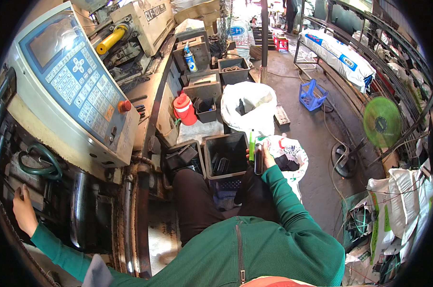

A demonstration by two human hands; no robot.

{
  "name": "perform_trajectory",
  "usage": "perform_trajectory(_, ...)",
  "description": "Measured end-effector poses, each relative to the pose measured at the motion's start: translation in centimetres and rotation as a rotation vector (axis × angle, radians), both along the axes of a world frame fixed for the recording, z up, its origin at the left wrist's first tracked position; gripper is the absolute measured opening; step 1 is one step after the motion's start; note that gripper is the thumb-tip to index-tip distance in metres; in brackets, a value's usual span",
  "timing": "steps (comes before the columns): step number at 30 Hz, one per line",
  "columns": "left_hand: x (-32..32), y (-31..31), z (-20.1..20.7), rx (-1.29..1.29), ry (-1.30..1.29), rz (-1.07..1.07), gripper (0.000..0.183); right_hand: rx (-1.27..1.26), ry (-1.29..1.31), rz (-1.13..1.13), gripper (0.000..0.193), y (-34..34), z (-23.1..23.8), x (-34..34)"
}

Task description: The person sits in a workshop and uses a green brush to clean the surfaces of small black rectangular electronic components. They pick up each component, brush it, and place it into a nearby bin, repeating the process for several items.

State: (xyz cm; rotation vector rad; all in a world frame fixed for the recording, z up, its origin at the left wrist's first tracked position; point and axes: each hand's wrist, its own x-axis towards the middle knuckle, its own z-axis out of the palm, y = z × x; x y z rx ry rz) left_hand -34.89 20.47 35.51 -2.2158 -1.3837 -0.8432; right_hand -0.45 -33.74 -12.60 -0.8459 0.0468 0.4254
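Observation:
My right hand [268, 160] is closed in front of my knees, around a glossy black oblong part [259, 160] and a slim bright green ribbed tool [251, 139], whose kind I cannot make out. Just beyond it stands a dark bin [226, 137] with a few dark pieces at its bottom. My left hand [24, 210] reaches far left to the machine, fingers apart, against or close to a dark part of its front. A green hose loop [40, 161] and an upright shiny metal bar [77, 209] are near that hand.
A control panel [75, 76] with a red knob juts out at upper left. White sacks [247, 107], a red jug [184, 109] and grey bins [233, 70] stand ahead. On the right are a blue plastic basket [313, 95], a green fan [382, 123] and a trailing cable [332, 179].

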Motion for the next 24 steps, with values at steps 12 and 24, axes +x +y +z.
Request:
perform_trajectory(12,-1.4,4.1,-1.1,-0.045,0.011,0.081,0.055,-0.015,-0.016,-0.003,0.081,0.5,0.1,0.0)
perform_trajectory(24,-1.8,6.2,-1.5,-0.051,-0.006,0.088,0.054,0.051,-0.008,0.017,0.071,0.6,0.1,-0.1)
